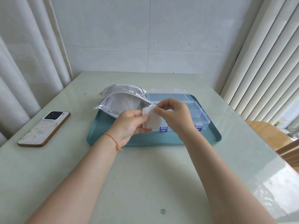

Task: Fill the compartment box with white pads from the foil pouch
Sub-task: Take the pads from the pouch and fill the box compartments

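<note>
On the pale green table (pixel 145 175) a teal tray (pixel 153 139) was set, and on it the clear compartment box (pixel 194 113) was laid with its lid thrown back and its visible compartments seen to hold nothing as yet. Against the box's left side the foil pouch (pixel 123 94) was propped, its mouth gaping and more white sheets visible within. A small stack of white pads (pixel 152 118) was held above the box's front edge: it was gripped from below and behind by the left hand (pixel 129 125), fingers curled round it, while the top pad's upper corner was pinched by the thumb and forefinger of the right hand (pixel 173 113). The pads were judged to be very light, thin, soft and apt to cling together, so that single sheets would best be peeled off by a corner or edge, with the remainder clamped gently. A phone (pixel 43 128) was left well apart, to the left.
</note>
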A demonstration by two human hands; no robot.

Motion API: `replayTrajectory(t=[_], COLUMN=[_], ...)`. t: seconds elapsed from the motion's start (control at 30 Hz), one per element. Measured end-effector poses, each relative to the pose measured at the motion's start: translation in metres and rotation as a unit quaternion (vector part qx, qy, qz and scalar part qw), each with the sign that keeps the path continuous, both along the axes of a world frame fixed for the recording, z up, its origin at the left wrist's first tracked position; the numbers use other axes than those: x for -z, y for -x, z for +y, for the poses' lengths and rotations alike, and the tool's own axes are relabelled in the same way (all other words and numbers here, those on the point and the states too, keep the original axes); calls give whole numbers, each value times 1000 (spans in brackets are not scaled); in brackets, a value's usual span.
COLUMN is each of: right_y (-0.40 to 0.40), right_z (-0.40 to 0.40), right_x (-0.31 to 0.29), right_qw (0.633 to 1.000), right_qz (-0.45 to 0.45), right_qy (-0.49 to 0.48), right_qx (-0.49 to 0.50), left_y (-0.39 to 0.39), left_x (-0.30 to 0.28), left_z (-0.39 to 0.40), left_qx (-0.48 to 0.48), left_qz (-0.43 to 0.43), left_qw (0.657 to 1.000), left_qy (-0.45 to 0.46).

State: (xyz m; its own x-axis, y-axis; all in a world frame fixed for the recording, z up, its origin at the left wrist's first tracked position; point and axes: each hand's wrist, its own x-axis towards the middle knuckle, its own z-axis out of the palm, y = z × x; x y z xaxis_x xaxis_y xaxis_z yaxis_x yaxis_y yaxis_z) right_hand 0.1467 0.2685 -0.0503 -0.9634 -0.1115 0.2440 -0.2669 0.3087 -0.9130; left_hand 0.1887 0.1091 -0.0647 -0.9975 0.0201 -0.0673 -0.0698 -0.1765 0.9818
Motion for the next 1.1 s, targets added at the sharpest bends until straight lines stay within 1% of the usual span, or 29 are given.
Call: replayTrajectory(t=[0.07,0.2,0.33,0.47,0.63,0.8,0.9,0.97,1.1], right_y=[1,-4,-5,-4,-4,-4,-3,-3,-2], right_z=[3,8,5,7,7,2,1,2,2], right_x=[-4,-9,-8,-8,-7,-5,-3,-3,-5], right_qw=[1000,994,995,992,990,969,964,970,992], right_qz=[-4,-83,-86,-111,-123,-159,-172,-160,-103], right_qy=[-8,-10,-3,37,51,142,147,134,74], right_qx=[3,-68,-56,-57,-55,-126,-142,-121,-19], left_y=[0,2,2,3,3,5,6,6,7], left_x=[-1,-4,-1,1,2,2,2,2,1], left_z=[-2,-7,-6,-4,-4,-5,-6,-5,-5], left_qx=[-6,-7,-3,-6,-9,-45,-57,-61,-81], left_qz=[4,6,2,-5,-11,-20,-26,-28,-37], left_qw=[1000,1000,999,999,998,996,994,993,990], left_qy=[4,-21,-33,-48,-58,-79,-91,-92,-108])
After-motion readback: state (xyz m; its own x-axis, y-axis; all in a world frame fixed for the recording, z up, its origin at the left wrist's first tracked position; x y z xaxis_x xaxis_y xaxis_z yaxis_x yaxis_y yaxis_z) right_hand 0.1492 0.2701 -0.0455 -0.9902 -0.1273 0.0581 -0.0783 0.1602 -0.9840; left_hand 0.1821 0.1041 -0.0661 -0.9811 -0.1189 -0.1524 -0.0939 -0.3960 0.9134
